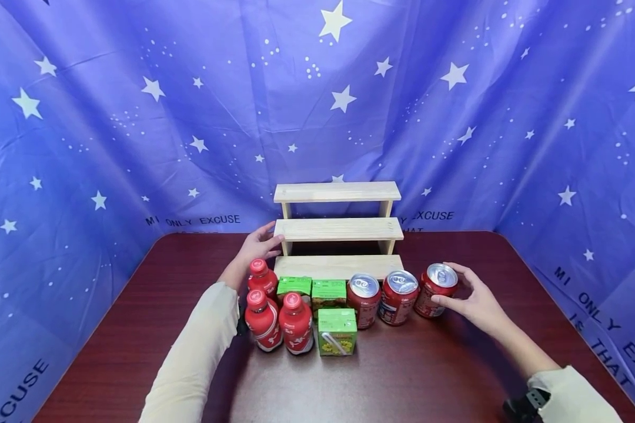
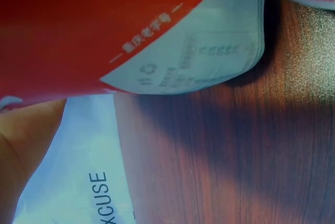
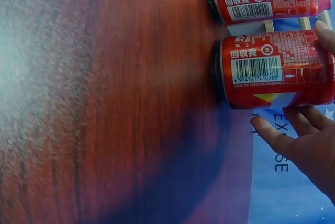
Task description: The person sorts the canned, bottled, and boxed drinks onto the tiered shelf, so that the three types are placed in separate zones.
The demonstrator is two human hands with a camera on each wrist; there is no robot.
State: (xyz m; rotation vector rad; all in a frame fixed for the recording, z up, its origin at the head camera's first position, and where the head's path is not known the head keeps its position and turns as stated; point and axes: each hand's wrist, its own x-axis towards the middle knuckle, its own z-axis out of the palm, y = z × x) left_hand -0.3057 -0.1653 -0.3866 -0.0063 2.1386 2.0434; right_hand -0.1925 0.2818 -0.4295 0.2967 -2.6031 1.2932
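Note:
My right hand (image 1: 473, 299) holds the rightmost red cola can (image 1: 435, 296), thumb on its near side and fingers round the far side. In the right wrist view, the same can (image 3: 277, 72) stands upright on the table, one finger apart from it. At the left end of the three-tier wooden shelf (image 1: 338, 229), my left hand (image 1: 256, 244) lies with spread fingers by the middle step. Three red bottles (image 1: 264, 323) stand just in front of that arm; one bottle (image 2: 183, 41) fills the top of the left wrist view, where little of the hand shows.
Two more cola cans (image 1: 398, 299) stand left of the held one. Green drink cartons (image 1: 337, 335) sit between bottles and cans, one in front with a straw. All stand on a dark red wooden table (image 1: 402, 376) before a blue star-patterned curtain (image 1: 296, 106).

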